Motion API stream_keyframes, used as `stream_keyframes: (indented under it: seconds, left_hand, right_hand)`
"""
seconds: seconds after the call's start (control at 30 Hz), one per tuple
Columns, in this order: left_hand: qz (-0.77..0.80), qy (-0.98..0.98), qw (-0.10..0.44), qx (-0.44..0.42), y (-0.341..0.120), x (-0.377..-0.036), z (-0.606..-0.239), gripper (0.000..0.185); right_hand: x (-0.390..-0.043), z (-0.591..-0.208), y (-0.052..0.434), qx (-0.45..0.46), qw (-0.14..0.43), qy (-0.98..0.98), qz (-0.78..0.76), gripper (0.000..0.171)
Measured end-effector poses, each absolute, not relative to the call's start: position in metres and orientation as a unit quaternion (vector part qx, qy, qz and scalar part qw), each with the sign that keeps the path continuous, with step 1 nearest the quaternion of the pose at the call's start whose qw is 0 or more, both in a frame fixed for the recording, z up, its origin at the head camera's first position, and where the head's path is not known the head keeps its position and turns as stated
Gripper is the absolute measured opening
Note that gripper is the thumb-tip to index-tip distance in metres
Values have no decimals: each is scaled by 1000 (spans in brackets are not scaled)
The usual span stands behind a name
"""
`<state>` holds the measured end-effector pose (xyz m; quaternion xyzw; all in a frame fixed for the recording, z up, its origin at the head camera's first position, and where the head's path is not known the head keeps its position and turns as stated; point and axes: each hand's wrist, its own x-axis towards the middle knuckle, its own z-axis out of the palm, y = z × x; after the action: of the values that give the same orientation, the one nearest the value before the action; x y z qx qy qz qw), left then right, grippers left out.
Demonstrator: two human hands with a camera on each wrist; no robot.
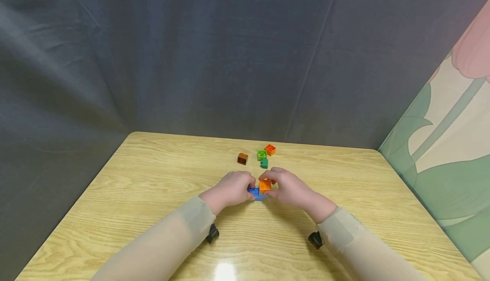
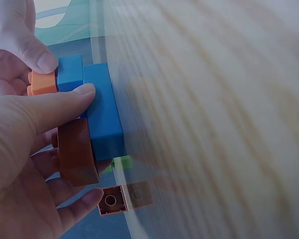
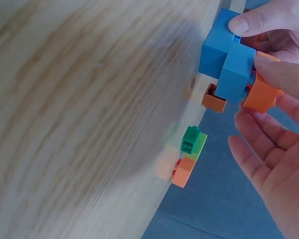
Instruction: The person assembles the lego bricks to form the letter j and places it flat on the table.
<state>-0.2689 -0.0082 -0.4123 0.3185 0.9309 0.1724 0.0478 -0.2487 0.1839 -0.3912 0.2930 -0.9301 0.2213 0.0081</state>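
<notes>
Low over the table, a long blue brick (image 2: 104, 117) carries a second blue brick (image 3: 235, 72) and a brown brick (image 2: 77, 152), side by side in the left wrist view. My left hand (image 1: 234, 187) grips this stack from the left, thumb pressed on the long blue brick, fingers partly hidden behind the bricks. On the other side, my right hand (image 1: 289, 189) pinches an orange brick (image 1: 265, 185) between thumb and fingers. That orange brick sits against the studded face of the second blue brick, with studs showing between them in the right wrist view.
Beyond the hands on the wooden table (image 1: 160, 179) lie a loose brown brick (image 1: 243, 158), a light green brick (image 1: 262, 154), a dark green brick (image 1: 264, 163) and another orange brick (image 1: 270, 149). A dark curtain (image 1: 229, 60) hangs behind the table's far edge.
</notes>
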Motion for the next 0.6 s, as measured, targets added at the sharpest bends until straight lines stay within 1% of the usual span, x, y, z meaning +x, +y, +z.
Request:
stream_keyframes:
  seconds: [0.23, 0.6]
  left_hand:
    - [175, 930, 46, 319, -8, -270, -413, 18]
    - [179, 930, 45, 319, -8, -271, -415, 18]
  right_hand:
    - [-251, -391, 184, 284, -19, -926, 249, 39]
    - [-252, -396, 188, 277, -26, -913, 298, 38]
